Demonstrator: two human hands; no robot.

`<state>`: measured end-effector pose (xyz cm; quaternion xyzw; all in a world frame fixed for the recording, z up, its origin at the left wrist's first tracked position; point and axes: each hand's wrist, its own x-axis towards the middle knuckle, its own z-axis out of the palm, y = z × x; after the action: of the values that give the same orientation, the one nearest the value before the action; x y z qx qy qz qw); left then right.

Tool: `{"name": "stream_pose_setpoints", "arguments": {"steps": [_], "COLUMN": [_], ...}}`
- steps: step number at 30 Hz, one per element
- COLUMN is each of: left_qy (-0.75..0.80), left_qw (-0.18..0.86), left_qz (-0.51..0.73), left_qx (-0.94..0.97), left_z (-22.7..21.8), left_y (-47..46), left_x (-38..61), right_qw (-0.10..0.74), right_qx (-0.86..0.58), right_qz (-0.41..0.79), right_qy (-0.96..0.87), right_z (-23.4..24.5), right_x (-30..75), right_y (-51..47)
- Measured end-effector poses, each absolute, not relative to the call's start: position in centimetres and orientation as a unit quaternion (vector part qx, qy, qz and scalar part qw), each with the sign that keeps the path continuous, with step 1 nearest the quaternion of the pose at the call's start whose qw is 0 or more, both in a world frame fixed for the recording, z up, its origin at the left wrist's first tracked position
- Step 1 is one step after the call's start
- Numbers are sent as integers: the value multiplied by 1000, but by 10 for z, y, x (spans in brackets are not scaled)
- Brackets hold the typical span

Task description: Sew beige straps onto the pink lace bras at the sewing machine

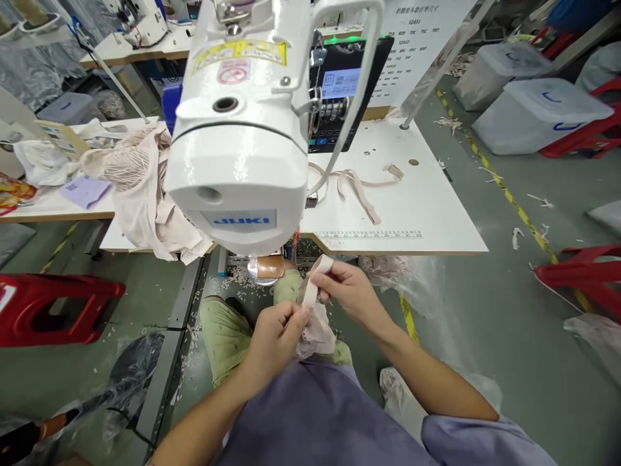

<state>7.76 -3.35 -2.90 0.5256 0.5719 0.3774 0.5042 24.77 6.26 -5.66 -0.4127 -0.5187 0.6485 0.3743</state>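
Above my lap, both hands grip a pale pink garment piece (317, 330) with lace on its lower part. A smooth elastic strap (312, 292) runs from it up between my hands and bends over at the top. My left hand (279, 330) pinches the lower end of the strap where it meets the lace. My right hand (347, 291) is closed on the upper part, thumb and fingers together. The white sewing machine head (237, 162) stands just beyond my hands, and its needle area is hidden from this side.
Loose pink straps (359, 194) lie on the white sewing table (436, 220), near a printed ruler. A heap of pink garments (140, 188) hangs over the table's left edge. Red stools (63, 307) stand at both sides, and lidded plastic bins (538, 116) at right.
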Motion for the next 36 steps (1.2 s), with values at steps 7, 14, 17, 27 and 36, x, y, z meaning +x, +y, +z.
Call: {"name": "stream_pose_setpoints", "arguments": {"steps": [7,14,17,27,36], "left_qy": [614,605,594,636,506], "left_qw": [473,453,462,450,275], "left_qz": [368,392,406,364,423], "left_qx": [513,525,518,511,699], "left_z": [-27,-29,-28,-46,-21], "left_y": [-33,-20,-17,-28,-18], "left_x": [61,64,69,57,58], "right_qw": [447,401,385,482,386], "right_qx": [-410,-386,-380,-406,-356], "right_qz": [679,707,708,690,763], "right_qy": [-413,-436,-455,-358,-378], "right_z": [-44,-50,-53,-58,-38], "right_x": [246,237,236,254,243], "right_y": [88,74,71,83,107]}}
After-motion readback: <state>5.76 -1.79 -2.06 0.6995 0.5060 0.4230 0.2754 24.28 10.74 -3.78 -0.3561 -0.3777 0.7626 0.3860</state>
